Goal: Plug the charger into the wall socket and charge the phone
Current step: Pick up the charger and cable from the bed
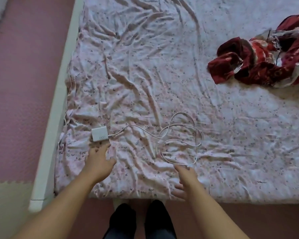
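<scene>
A rumpled floral bed fills the head view, with pink floor mats at its left. The charger lies near the bed's left edge, just ahead of the left hand, long side across the reach. That hand is spread and empty, and looks best placed to take it. The right hand, also spread and empty, hovers just short of the looped cable. No phone or socket shows.

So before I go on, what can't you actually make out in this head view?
- Phone and wall socket: neither in frame.
- Charger prongs: hidden on its far side; label too blurred to read.
- Cable free end: lost among the loops.
- Red cloth: cut off by the right edge.
</scene>
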The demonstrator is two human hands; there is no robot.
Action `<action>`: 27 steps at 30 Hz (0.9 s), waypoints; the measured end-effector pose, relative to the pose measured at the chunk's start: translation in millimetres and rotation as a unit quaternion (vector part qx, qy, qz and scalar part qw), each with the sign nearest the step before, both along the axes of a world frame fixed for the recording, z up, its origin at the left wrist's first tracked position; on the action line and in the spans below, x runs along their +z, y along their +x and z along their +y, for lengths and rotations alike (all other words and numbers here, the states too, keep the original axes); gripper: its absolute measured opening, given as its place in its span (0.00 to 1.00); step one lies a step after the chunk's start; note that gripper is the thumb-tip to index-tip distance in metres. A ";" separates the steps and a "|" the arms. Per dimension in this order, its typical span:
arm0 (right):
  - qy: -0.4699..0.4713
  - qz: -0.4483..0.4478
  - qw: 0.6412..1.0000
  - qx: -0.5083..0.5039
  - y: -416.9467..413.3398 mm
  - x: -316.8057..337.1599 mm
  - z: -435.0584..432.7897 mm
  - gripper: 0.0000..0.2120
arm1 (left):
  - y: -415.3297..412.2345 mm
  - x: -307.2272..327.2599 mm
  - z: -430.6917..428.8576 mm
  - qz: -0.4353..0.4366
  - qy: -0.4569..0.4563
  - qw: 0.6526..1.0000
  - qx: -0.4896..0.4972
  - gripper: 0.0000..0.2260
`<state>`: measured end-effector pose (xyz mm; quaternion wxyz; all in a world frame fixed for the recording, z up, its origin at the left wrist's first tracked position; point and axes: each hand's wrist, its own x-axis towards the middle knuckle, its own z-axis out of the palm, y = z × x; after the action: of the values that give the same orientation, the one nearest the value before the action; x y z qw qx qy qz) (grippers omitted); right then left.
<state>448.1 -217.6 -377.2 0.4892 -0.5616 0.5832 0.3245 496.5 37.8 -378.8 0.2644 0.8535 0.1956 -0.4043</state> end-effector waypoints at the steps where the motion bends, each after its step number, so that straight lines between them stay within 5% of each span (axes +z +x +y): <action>1: 0.012 -0.001 0.999 -0.040 6.3 -23.1 -3.8 0.30 | 4.0 -20.7 -2.5 -0.010 0.001 0.999 0.035 0.27; 4: -0.003 -0.023 0.993 -0.115 27.4 -81.9 -14.8 0.41 | 18.0 -72.1 -8.9 -0.039 0.013 0.989 0.140 0.27; 12: -0.078 0.007 0.978 -0.192 73.6 -144.8 -31.2 0.47 | 54.9 -141.4 -17.4 -0.089 0.021 0.926 0.366 0.29; 16: -0.154 0.036 0.956 -0.247 53.4 -154.5 -30.0 0.45 | 59.6 -151.4 -21.5 -0.100 0.019 0.914 0.393 0.30; 20: -0.106 -0.015 0.937 -0.332 50.7 -159.6 -24.9 0.41 | 59.3 -153.2 -24.7 -0.112 0.016 0.910 0.398 0.31; 27: -0.146 -0.045 0.963 -0.222 110.0 -154.2 -26.1 0.54 | 68.0 -152.6 -27.3 -0.119 0.025 0.909 0.398 0.32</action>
<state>558.2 -243.8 -531.4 0.4871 -0.4972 0.7119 0.0931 564.6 10.5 -531.4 0.4031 0.7528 0.4965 -0.1558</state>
